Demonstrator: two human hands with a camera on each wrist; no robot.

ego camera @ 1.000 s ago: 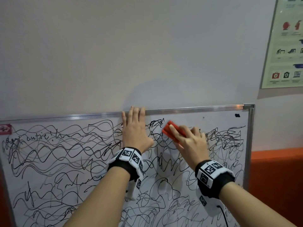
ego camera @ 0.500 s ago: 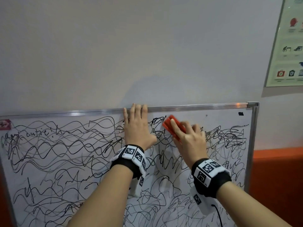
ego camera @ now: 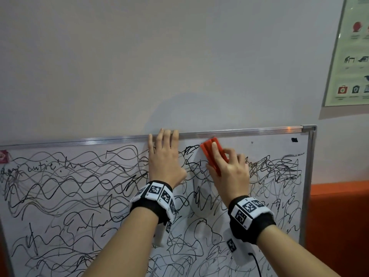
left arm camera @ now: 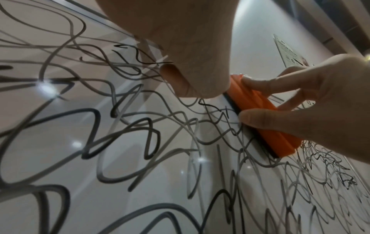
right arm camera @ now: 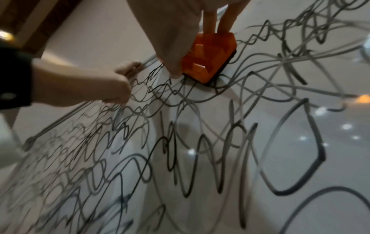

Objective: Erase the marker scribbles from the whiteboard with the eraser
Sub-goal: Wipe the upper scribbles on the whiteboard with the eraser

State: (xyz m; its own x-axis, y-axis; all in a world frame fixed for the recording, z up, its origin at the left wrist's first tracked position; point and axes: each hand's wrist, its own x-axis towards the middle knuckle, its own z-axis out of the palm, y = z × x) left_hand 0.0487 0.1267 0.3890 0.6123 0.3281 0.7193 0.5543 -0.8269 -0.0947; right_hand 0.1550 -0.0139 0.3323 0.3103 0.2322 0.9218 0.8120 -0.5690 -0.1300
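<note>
A wall-hung whiteboard [ego camera: 269, 148] with an aluminium frame is covered in black marker scribbles [ego camera: 69, 176]. My right hand [ego camera: 227, 168] grips an orange eraser [ego camera: 209, 150] and presses its dark felt side against the board close under the top rail. The eraser [left arm camera: 258, 109] lies slanted, with thumb on one side and fingers over the other; its ribbed end [right arm camera: 206, 63] shows in the right wrist view. My left hand [ego camera: 165, 156] lies flat on the board just left of the eraser, straight fingers reaching the top rail. A wiped strip runs right of the eraser.
A small red sticker [ego camera: 4, 156] sits at the board's upper left edge and a black mark [ego camera: 294, 139] near its upper right corner. A poster [ego camera: 353, 56] hangs on the wall at the top right. An orange wall band [ego camera: 339, 216] runs right of the board.
My right hand has slid the eraser up and a little left, up near the top rail. The left hand stays flat in place on the board.
</note>
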